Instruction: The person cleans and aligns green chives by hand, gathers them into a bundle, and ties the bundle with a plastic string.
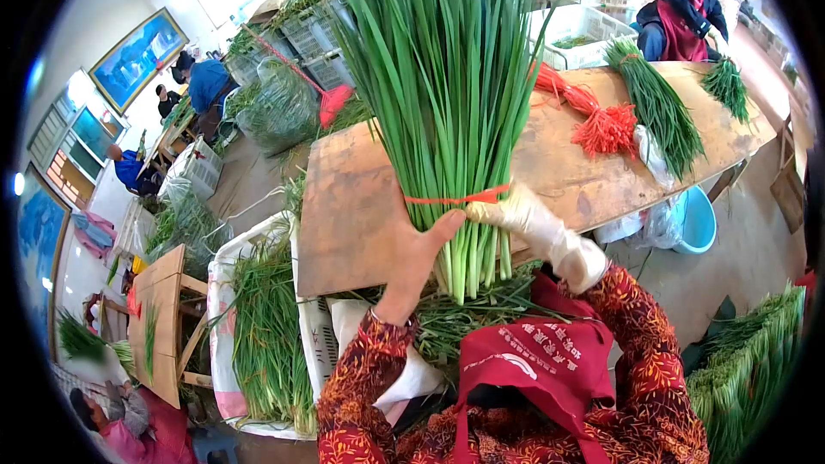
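A large bunch of long green leafy stalks (447,94) stands upright over the near edge of the wooden table (344,232), its pale ends pointing down. An orange-red tie (447,200) runs round its lower part. My left hand (412,249) is bare and wraps the left side of the bunch, its thumb across the front just under the tie. On the right, my right hand (541,228), in a whitish covering, pinches the tie at the front of the bunch. The fingers of my left hand behind the stalks are hidden.
Red ties (606,129) and a smaller tied bunch (657,107) lie on the table's right part. A crate of loose greens (273,335) is at the left, a blue bucket (694,219) beyond the right edge. Stacked bunches (748,378) stand lower right. A person (687,9) sits across.
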Available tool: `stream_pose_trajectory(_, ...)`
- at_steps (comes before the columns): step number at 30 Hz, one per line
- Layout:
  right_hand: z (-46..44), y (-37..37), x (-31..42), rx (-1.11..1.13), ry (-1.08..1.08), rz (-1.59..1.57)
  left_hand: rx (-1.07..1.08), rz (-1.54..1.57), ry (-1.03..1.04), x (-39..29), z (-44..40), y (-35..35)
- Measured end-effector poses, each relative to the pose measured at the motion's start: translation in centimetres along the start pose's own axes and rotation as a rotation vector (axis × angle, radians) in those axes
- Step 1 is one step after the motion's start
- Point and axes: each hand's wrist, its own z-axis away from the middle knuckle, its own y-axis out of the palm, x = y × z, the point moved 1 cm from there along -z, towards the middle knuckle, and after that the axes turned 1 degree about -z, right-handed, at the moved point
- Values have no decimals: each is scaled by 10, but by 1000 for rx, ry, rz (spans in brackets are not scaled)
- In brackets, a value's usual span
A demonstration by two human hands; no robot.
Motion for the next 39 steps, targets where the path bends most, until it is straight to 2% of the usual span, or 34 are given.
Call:
stream_pose_trajectory(1,-9,-7,12,32,-31,22,-21,192,-128,10,-10,1)
stream_pose_trajectory(4,-39,-30,34,96,-237,73,110,-164,232,11,-59,1)
stream_pose_trajectory(5,-48,-40,37,95,-262,160,125,-15,204,22,-73,3)
stream_pose_trajectory(6,-53,-51,37,94,-285,246,178,-69,128,29,-83,4)
stream_pose_trajectory(8,-57,-75,25,95,-129,453,278,-131,-15,42,-95,8)
stream_pose_trajectory(11,-43,-93,-20,43,16,292,417,-287,-227,92,-91,19)
stream_pose_trajectory(13,-30,-107,-64,-39,115,214,336,113,-357,126,-71,25)
stream_pose_trajectory(16,-24,-113,-77,-134,141,210,266,-37,-227,145,-70,32)
stream_pose_trajectory(18,-25,-111,-61,-113,112,147,299,-194,-248,153,-71,25)
stream_pose_trajectory(19,-24,-106,-44,-65,259,177,309,-215,-243,163,-73,21)
stream_pose_trajectory(21,-21,-112,-54,-86,316,60,334,-247,-194,173,-72,17)
stream_pose_trajectory(23,-11,-107,-56,-130,367,-126,361,-265,-99,146,-70,20)
stream_pose_trajectory(24,-11,-103,-49,-143,345,7,432,-343,-136,133,-69,21)
stream_pose_trajectory(26,-10,-105,-55,-106,364,34,517,-447,-200,116,-69,21)
stream_pose_trajectory(27,-11,-103,-52,-69,309,73,532,-471,-228,113,-69,22)
stream_pose_trajectory(29,-13,-96,-44,-95,354,50,451,-399,-269,119,-73,24)
stream_pose_trajectory(32,-16,-89,-39,-163,358,1,435,-196,-155,141,-78,28)
stream_pose_trajectory(33,-16,-88,-40,-179,348,-4,410,-230,-31,138,-81,33)
stream_pose_trajectory(36,-21,-93,-45,-157,275,101,358,-263,-34,124,-78,43)
stream_pose_trajectory(37,-25,-95,-47,-150,230,163,360,-288,98,117,-78,44)
stream_pose_trajectory(38,-27,-97,-51,-143,188,226,405,-491,235,112,-78,40)
stream_pose_trajectory(39,-27,-95,-50,-116,190,140,445,-693,370,112,-76,31)
